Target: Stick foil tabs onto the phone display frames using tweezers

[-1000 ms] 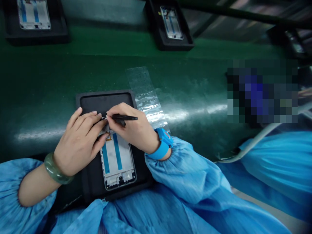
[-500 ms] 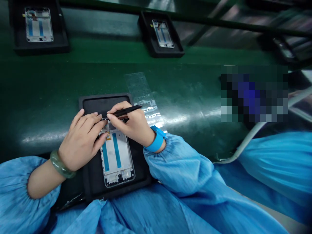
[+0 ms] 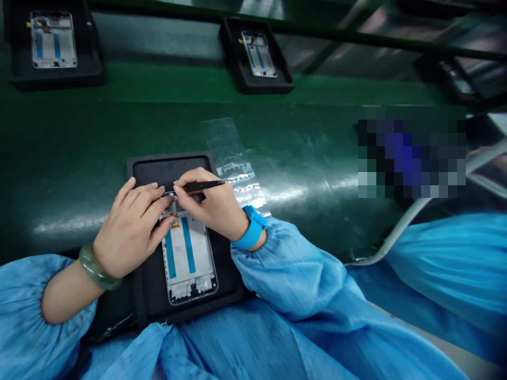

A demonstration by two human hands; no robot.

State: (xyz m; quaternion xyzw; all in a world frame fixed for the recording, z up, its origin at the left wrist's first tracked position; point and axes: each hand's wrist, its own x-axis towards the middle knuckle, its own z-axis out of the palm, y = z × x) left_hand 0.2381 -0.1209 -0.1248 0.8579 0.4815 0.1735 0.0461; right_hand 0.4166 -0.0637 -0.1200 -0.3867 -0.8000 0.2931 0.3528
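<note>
A phone frame [image 3: 202,248] with a silver-white inside and two blue strips lies in a black foam tray [image 3: 148,295]. A small orange flex cable [image 3: 175,222] shows near its upper left part. My left hand [image 3: 132,227] rests with outstretched fingers over the frame's upper left edge, thumb beside the cable. My right hand [image 3: 212,206] grips slim black tweezers [image 3: 204,185], their back end pointing right. Their tips meet the frame's top edge beside my left fingertips, and the exact contact is hidden by the fingers.
On the green bench [image 3: 99,142], a clear plastic strip [image 3: 233,153] lies behind the tray. Farther back stand other black trays with phone frames, one at left [image 3: 59,79] and one at centre [image 3: 269,84]. A pale cable [image 3: 400,229] curves at right, near another person's blue sleeve [image 3: 455,253].
The back end of the tweezers has dropped slightly, so they lie flatter, and my right hand has shifted a little with them. My left hand keeps its place on the frame. The view has shifted slightly.
</note>
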